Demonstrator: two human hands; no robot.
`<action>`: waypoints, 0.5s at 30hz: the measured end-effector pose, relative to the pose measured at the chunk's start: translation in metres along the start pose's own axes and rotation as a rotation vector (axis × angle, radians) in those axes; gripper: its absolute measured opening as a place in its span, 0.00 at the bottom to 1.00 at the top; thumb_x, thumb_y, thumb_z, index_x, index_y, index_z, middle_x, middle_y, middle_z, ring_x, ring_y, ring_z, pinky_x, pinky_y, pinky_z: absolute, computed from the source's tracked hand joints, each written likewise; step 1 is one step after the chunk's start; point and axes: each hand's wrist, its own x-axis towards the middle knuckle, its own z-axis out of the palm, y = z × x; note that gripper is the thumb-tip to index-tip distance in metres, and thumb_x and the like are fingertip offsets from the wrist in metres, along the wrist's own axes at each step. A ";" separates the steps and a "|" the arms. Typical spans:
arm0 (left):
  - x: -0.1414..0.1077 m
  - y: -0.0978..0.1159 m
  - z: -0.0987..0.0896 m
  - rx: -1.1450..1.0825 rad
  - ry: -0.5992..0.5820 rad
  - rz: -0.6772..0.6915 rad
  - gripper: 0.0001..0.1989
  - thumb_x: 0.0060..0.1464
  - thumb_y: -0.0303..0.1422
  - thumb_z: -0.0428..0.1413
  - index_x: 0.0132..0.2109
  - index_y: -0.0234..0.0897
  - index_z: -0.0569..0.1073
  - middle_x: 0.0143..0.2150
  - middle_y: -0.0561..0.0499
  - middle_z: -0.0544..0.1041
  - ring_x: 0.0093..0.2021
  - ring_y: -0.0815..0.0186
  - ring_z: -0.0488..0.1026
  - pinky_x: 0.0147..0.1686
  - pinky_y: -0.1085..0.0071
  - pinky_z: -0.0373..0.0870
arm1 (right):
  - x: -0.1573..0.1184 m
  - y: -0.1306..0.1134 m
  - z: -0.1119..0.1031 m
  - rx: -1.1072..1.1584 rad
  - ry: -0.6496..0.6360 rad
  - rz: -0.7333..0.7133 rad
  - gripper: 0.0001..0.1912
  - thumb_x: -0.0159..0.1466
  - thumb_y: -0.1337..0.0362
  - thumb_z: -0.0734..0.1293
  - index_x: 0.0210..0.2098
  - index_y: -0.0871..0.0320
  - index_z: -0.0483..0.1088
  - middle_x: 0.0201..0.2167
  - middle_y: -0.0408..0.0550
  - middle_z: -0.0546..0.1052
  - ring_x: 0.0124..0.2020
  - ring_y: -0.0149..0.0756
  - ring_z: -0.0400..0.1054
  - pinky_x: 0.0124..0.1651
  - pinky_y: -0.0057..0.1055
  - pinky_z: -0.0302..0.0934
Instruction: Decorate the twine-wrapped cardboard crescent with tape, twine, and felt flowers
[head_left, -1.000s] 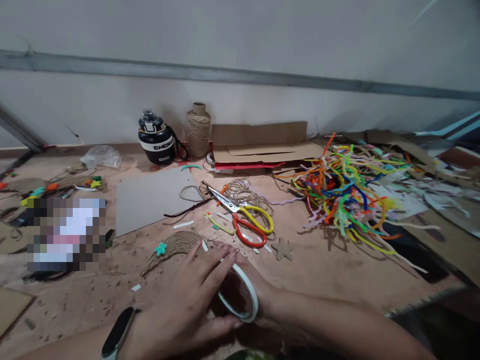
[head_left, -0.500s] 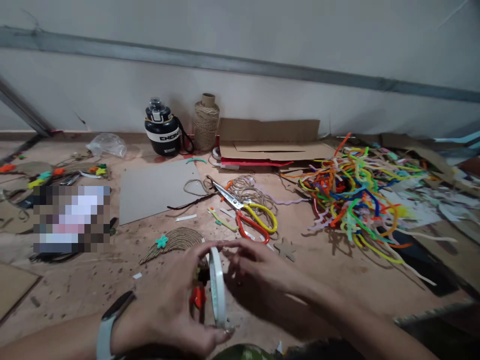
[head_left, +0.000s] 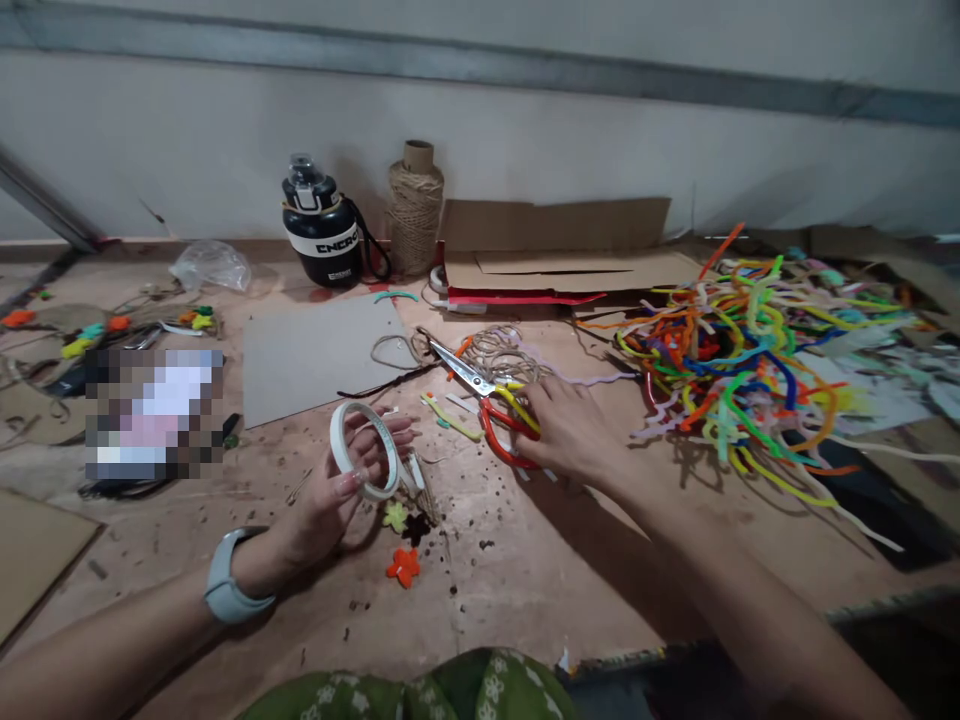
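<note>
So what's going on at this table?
A person's left hand holds a white ring, probably a tape roll. The right hand is at the red and yellow handles of the scissors; how firmly it grips isn't clear. An orange flower lies on the table, with colorful fuzzy strips heaped off to the right.

White tape, a narrow ring, tilts on edge in the left hand; silver scissors lie on the tabletop, red and yellow handles at the right hand
</note>
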 end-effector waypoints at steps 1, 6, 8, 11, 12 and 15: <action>0.000 -0.001 -0.002 0.014 -0.004 0.013 0.33 0.43 0.41 0.65 0.57 0.43 0.67 0.59 0.41 0.71 0.61 0.45 0.65 0.61 0.48 0.61 | 0.002 -0.001 -0.001 0.025 -0.030 0.005 0.14 0.57 0.60 0.64 0.41 0.61 0.66 0.42 0.59 0.72 0.42 0.48 0.66 0.39 0.35 0.57; 0.000 -0.003 -0.007 0.041 -0.051 0.046 0.35 0.41 0.41 0.67 0.57 0.44 0.67 0.60 0.41 0.71 0.61 0.44 0.65 0.60 0.48 0.62 | 0.015 0.005 -0.003 0.218 -0.188 0.133 0.14 0.54 0.61 0.65 0.38 0.59 0.63 0.31 0.50 0.73 0.28 0.38 0.65 0.26 0.29 0.50; 0.001 -0.003 -0.007 0.043 -0.056 0.036 0.35 0.41 0.41 0.67 0.58 0.44 0.67 0.60 0.41 0.71 0.62 0.45 0.65 0.61 0.49 0.61 | 0.018 0.013 -0.003 0.318 -0.230 0.152 0.11 0.55 0.59 0.65 0.35 0.58 0.64 0.28 0.47 0.72 0.26 0.36 0.64 0.25 0.29 0.50; 0.003 -0.003 -0.007 0.049 -0.056 0.027 0.34 0.43 0.41 0.66 0.58 0.44 0.67 0.59 0.41 0.71 0.62 0.46 0.64 0.61 0.49 0.61 | 0.014 0.027 -0.004 0.498 -0.261 0.139 0.13 0.59 0.53 0.62 0.31 0.57 0.64 0.27 0.45 0.73 0.27 0.36 0.66 0.27 0.28 0.54; 0.003 -0.003 -0.007 0.052 -0.056 0.030 0.34 0.44 0.41 0.66 0.58 0.44 0.67 0.59 0.42 0.71 0.62 0.46 0.64 0.61 0.49 0.61 | 0.010 0.032 -0.006 0.530 -0.266 0.136 0.15 0.59 0.51 0.62 0.32 0.58 0.65 0.28 0.46 0.74 0.28 0.37 0.67 0.27 0.28 0.56; 0.005 -0.003 -0.007 0.071 -0.065 0.043 0.34 0.44 0.40 0.66 0.58 0.44 0.67 0.59 0.41 0.71 0.63 0.46 0.63 0.61 0.49 0.61 | -0.008 0.041 -0.015 0.475 -0.264 0.083 0.18 0.58 0.49 0.65 0.37 0.57 0.67 0.31 0.47 0.76 0.30 0.39 0.69 0.30 0.30 0.60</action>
